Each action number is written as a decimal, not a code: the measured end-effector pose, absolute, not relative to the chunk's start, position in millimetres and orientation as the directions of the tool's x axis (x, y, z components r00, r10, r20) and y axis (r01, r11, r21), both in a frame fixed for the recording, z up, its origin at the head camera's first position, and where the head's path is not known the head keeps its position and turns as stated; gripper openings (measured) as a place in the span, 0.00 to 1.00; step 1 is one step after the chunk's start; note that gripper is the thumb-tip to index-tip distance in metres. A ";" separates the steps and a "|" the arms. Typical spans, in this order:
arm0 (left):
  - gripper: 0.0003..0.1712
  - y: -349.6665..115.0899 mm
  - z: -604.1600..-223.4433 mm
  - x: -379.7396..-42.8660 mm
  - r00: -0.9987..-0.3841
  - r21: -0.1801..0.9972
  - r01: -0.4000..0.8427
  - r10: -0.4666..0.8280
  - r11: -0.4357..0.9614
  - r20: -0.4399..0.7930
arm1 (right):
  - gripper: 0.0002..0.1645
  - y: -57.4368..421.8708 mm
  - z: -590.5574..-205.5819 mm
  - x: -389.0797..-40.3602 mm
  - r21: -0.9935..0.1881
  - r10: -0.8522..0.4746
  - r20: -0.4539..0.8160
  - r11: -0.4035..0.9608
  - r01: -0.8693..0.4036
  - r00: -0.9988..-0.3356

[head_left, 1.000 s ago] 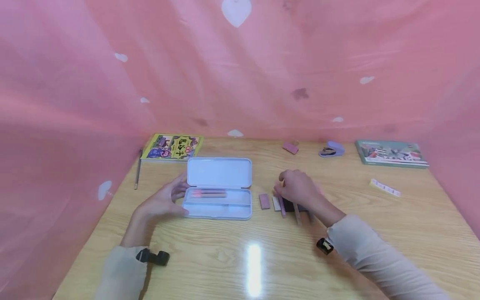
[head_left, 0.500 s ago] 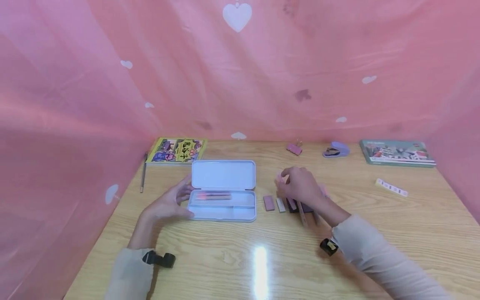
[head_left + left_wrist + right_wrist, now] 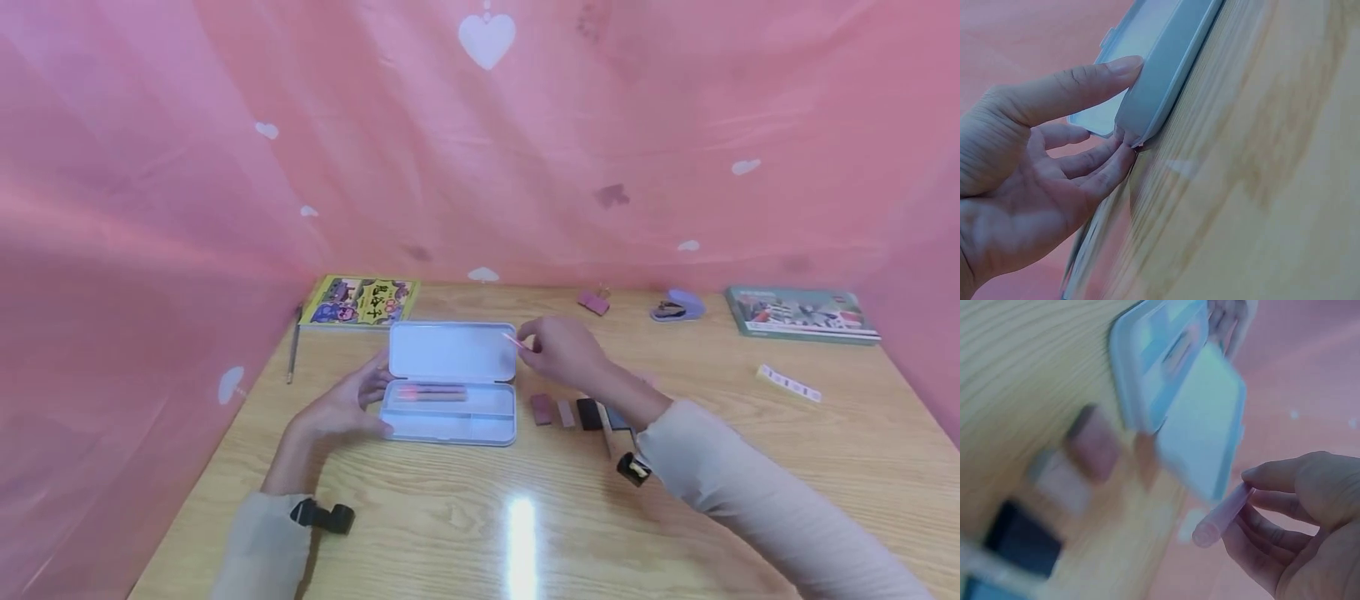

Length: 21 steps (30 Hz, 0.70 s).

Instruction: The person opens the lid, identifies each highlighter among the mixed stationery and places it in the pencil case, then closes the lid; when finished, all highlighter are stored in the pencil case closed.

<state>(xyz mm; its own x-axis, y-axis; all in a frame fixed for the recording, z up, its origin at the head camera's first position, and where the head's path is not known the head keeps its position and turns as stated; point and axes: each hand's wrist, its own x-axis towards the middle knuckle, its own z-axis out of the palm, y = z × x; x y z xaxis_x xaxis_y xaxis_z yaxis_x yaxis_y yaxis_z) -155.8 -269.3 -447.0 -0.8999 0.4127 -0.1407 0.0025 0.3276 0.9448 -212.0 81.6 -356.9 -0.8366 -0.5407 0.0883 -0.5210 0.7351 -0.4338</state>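
Note:
A white pencil case lies unfolded on the wooden table, its lid tipped back. Several slim pens with pink ends rest in its rear compartment. My left hand grips the case's left end. In the left wrist view its thumb presses the front wall and its fingertips meet the end corner. Beside the lid's right edge, my right hand pinches a pink pen between thumb and fingers, raised above the table and pointing left.
Right of the case sit a mauve block, a paler block, a black block and a thin stick. Farther back are a book, a pencil, a binder clip, a purple stapler and a flat box.
My right hand has lifted the pink pen from beside the blocks and moved left to the lid's edge. My left hand keeps its grip on the case. The whole view has shifted slightly.

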 end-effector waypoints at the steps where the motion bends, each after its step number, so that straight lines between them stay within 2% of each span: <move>1: 0.76 -269.1 -447.2 -155.8 -0.900 0.946 -0.002 0.412 0.324 -0.142 | 0.13 73.0 -354.8 -212.0 -0.425 -0.559 0.090 0.727 -0.540 -0.824; 11: 0.74 -269.5 -447.8 -154.8 -0.897 0.936 -0.060 0.392 0.347 -0.203 | 0.11 -14.0 -346.5 -206.4 -0.318 -0.718 0.114 0.629 -0.710 -0.687; 16: 0.74 -270.5 -446.9 -155.8 -0.894 0.934 -0.061 0.397 0.352 -0.208 | 0.10 -37.4 -348.7 -203.6 -0.334 -0.747 0.105 0.595 -0.731 -0.657; 21: 0.75 -271.3 -445.8 -157.8 -0.890 0.933 -0.060 0.404 0.354 -0.211 | 0.05 -49.5 -364.6 -201.5 -0.331 -0.745 0.046 0.617 -0.714 -0.665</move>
